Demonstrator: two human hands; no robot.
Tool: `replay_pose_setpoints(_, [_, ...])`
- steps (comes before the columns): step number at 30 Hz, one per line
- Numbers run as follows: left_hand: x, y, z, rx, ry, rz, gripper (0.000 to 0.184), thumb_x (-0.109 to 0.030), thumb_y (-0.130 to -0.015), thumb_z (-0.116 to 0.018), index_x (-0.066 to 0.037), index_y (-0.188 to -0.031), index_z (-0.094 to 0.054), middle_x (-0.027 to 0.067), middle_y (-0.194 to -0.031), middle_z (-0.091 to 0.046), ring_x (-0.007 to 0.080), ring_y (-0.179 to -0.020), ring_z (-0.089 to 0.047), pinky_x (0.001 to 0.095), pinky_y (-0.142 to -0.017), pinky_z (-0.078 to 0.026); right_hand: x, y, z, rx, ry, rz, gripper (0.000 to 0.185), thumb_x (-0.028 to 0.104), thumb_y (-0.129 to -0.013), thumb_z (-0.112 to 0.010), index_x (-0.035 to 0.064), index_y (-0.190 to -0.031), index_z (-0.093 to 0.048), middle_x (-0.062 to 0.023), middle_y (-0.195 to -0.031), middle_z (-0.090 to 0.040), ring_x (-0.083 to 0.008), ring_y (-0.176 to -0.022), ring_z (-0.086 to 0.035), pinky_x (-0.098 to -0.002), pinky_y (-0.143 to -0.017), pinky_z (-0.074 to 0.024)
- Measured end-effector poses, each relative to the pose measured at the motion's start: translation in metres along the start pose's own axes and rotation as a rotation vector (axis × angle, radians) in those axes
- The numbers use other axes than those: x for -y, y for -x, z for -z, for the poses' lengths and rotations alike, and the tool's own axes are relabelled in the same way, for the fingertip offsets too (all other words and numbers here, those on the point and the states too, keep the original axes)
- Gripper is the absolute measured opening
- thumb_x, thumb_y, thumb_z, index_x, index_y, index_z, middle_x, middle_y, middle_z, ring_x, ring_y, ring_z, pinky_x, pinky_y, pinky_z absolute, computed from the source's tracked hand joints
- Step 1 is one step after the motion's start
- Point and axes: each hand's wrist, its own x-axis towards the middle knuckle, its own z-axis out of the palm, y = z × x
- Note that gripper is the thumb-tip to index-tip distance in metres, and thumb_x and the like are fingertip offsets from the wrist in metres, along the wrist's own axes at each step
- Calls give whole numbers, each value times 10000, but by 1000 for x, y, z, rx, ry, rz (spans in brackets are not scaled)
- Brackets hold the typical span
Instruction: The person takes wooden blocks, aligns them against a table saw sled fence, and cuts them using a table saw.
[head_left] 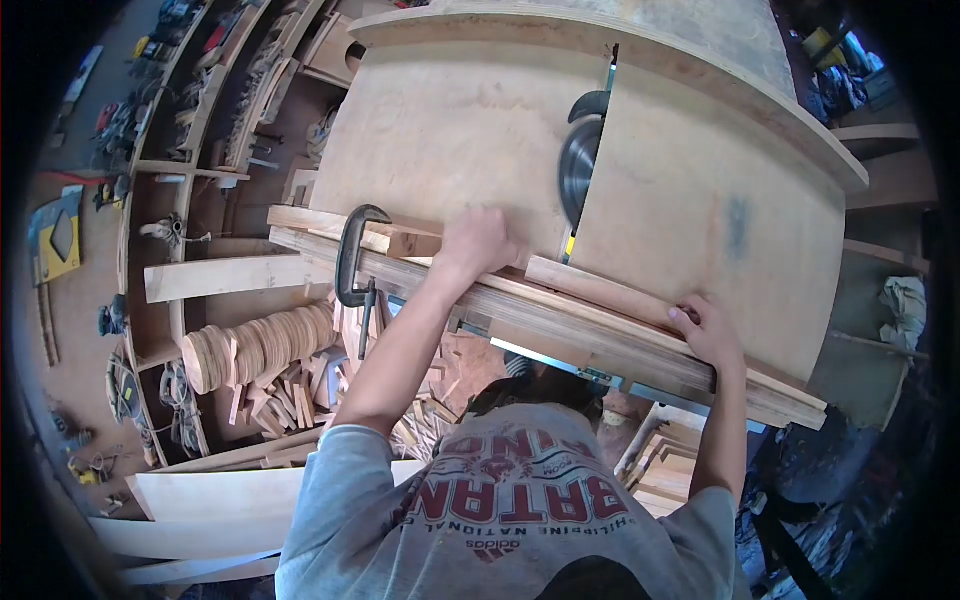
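A short wood strip (605,288) lies along the wooden fence (600,325) at the near side of the saw table (450,130). My right hand (708,328) is closed on the strip's right end, thumb and fingers together. At the strip's left end, my left hand (478,243) rests with its fingers curled; what is under them is hidden. Just left of it a wood block (410,243) sits against the fence, beside a black C-clamp (352,255) fastened over the fence. The circular saw blade (578,172) stands up through the table's slot, beyond the strip and apart from both hands.
A curved plywood rail (620,45) crosses the table's far side. Wood offcuts (285,400) and a row of round wooden discs (262,345) lie low on the left. Shelves (160,165) with tools stand farther left. More cut wood (665,465) lies at the lower right.
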Motion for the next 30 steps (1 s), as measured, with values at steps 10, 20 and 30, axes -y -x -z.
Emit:
replay_pose_setpoints(10, [306, 176, 202, -686, 311, 697, 489, -475, -987, -637, -8, -1054, -765, 102, -806, -707, 181, -799, -676, 354, -750, -519, 5, -4, 7, 41, 154, 5, 431, 225, -840, -771, 68, -1238, -720, -209, -1252, -658, -387, -1200, -632, -440, -1052, -514])
replay_pose_setpoints(20, [205, 227, -28, -1359, 347, 510, 196, -99, -977, -687, 5, -812, -677, 71, -711, -637, 126, -634, -510, 320, -578, -427, 0, -19, -18, -108, -22, 291, 342, -60, -796, -777, 46, -1057, -585, -74, -1024, -602, -217, -953, -628, -347, -831, -533])
replay_pose_setpoints(30, [60, 160, -54, -1047, 617, -28, 22, -4, -888, -693, -1, -906, -707, 118, -896, -722, 136, -635, -570, 263, -564, -437, -8, -34, -31, 78, -214, 110, 239, 3, -816, -786, 24, -1007, -643, -70, -947, -642, -174, -906, -650, -335, -806, -547])
